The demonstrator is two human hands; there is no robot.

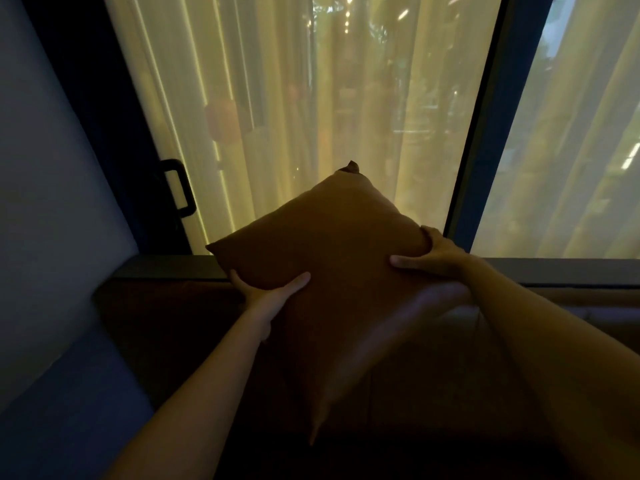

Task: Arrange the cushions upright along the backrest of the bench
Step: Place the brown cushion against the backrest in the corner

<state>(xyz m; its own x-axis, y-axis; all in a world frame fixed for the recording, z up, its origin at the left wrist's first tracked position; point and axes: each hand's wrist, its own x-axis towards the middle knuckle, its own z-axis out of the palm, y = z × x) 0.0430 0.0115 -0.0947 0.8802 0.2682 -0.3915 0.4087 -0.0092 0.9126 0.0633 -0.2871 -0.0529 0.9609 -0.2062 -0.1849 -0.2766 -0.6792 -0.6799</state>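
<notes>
A brown leather-like cushion (pixel 332 265) is held up in the air in front of me, turned like a diamond with one corner pointing up and one down. My left hand (pixel 266 289) grips its lower left edge, thumb on the front face. My right hand (pixel 433 258) grips its right corner, thumb across the front. Below and behind the cushion runs the dark brown bench backrest (pixel 166 306); the seat underneath is in deep shadow and hard to make out.
A dark ledge (pixel 180 266) tops the backrest under a large window with pale sheer curtains (pixel 311 116). A black window handle (pixel 178 188) sticks out at the left. A grey wall (pixel 45 202) closes the left side. A dark window post (pixel 485 133) stands at the right.
</notes>
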